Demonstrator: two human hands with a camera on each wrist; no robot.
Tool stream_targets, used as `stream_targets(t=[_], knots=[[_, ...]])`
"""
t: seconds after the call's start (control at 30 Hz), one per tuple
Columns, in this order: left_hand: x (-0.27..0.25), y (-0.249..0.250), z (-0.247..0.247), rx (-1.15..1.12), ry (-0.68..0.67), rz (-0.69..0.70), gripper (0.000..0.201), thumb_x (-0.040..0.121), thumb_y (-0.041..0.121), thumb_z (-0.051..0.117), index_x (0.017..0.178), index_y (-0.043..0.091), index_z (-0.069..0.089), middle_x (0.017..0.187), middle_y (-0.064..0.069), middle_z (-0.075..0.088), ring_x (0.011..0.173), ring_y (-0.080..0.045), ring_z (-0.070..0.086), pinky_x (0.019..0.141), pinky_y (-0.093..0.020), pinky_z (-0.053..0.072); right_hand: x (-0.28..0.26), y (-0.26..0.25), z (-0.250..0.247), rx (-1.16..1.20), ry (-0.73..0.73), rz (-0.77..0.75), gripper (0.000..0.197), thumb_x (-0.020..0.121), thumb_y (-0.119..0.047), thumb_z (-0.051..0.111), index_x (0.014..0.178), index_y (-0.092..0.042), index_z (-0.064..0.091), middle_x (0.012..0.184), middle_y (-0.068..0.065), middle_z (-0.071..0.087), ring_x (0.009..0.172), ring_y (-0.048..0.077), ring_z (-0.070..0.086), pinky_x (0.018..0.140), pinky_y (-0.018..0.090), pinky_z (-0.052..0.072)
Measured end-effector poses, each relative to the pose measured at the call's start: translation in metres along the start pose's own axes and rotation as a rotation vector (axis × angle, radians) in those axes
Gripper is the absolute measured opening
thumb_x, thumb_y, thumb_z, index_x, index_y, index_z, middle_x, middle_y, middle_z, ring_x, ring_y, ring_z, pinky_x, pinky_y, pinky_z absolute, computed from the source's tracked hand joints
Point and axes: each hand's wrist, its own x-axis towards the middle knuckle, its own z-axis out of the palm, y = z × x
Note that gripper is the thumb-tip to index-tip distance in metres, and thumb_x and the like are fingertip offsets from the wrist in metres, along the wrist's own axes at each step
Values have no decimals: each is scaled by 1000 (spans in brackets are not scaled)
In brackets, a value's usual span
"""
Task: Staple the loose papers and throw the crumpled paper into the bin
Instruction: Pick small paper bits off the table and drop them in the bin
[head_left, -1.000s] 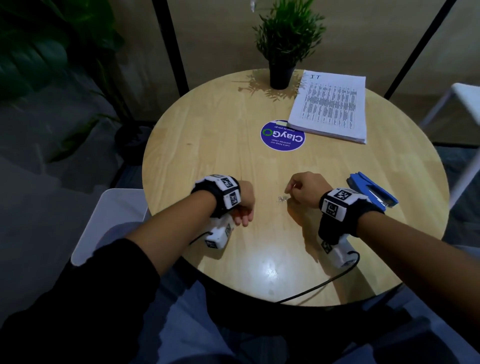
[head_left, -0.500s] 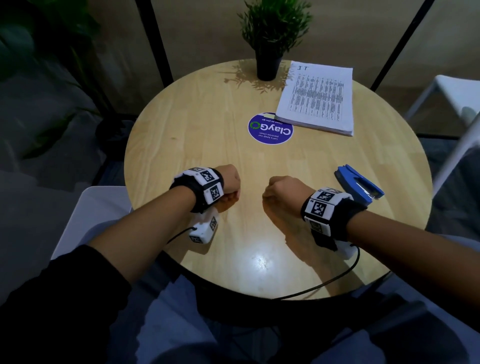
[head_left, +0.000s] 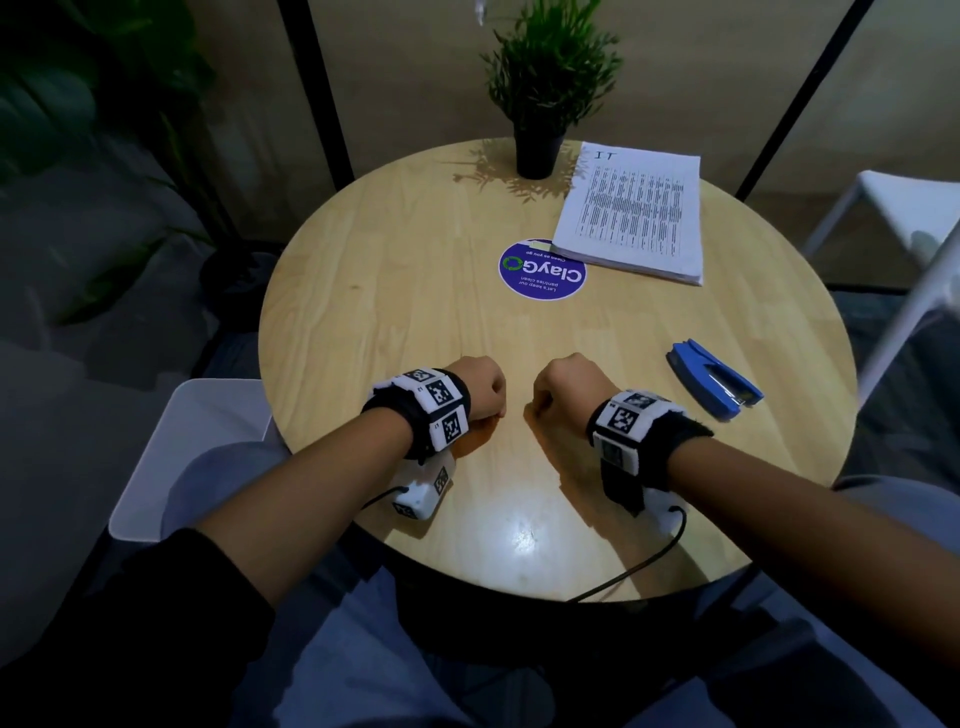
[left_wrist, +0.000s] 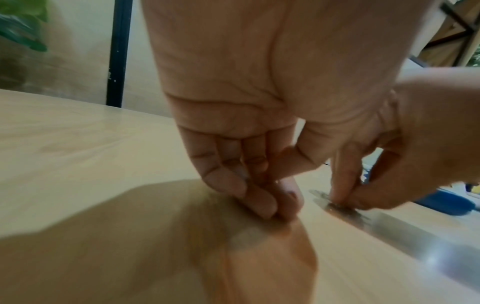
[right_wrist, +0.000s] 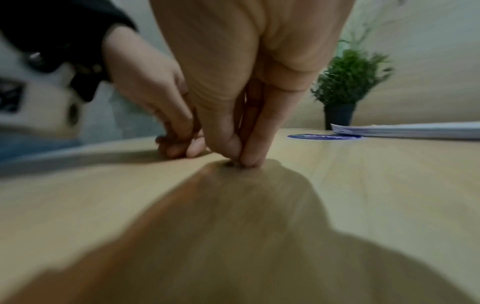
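A stack of printed papers (head_left: 634, 213) lies at the table's far right, also seen edge-on in the right wrist view (right_wrist: 415, 130). A blue stapler (head_left: 714, 384) lies shut near the right edge. My left hand (head_left: 483, 389) rests as a fist on the wood; its curled fingers (left_wrist: 259, 199) touch the table and nothing shows in them. My right hand (head_left: 566, 387), a few centimetres to its right, pinches a small metal bit (left_wrist: 337, 204) against the table between thumb and forefinger (right_wrist: 249, 158). No crumpled paper or bin is in view.
The round wooden table (head_left: 389, 291) carries a potted plant (head_left: 540, 150) at the back and a purple round sticker (head_left: 543, 270) in the middle. White chairs stand at the left (head_left: 197, 441) and right (head_left: 909, 208). Wrist-camera cables hang over the near edge.
The small metal bit that lay beside my right hand is now under its pinching fingertips. Both fists have drawn slightly closer together.
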Motion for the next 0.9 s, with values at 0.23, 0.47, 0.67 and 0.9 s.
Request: stream_targets(t=[0.23, 0.47, 0.67, 0.9], knots=[[6, 6, 6, 60, 115, 139, 17, 79, 8, 66, 97, 11, 67, 85, 1, 59, 82, -16, 56, 77, -29, 48, -4, 37, -23, 445, 156, 203, 9, 72, -11, 79, 80, -8, 76, 73, -1, 67, 62, 3, 53, 61, 14, 41], [15, 32, 14, 50, 137, 196, 21, 80, 12, 69, 101, 12, 66, 97, -5, 67, 90, -20, 61, 80, -28, 48, -11, 56, -15, 524, 139, 258, 5, 74, -11, 77, 79, -10, 77, 77, 0, 70, 67, 6, 57, 59, 13, 43], [15, 32, 21, 182, 115, 260, 51, 82, 12, 65, 131, 15, 52, 129, -4, 49, 118, -21, 49, 96, -27, 43, -15, 55, -13, 542, 133, 242, 5, 77, -11, 75, 81, -9, 77, 74, -1, 67, 64, 5, 55, 57, 12, 40], [13, 30, 23, 300, 154, 344, 33, 91, 17, 56, 123, 10, 61, 123, -7, 58, 114, -25, 54, 94, -30, 43, -13, 49, -13, 565, 138, 227, 4, 75, -10, 76, 79, -9, 76, 76, -1, 68, 65, 5, 56, 63, 14, 46]])
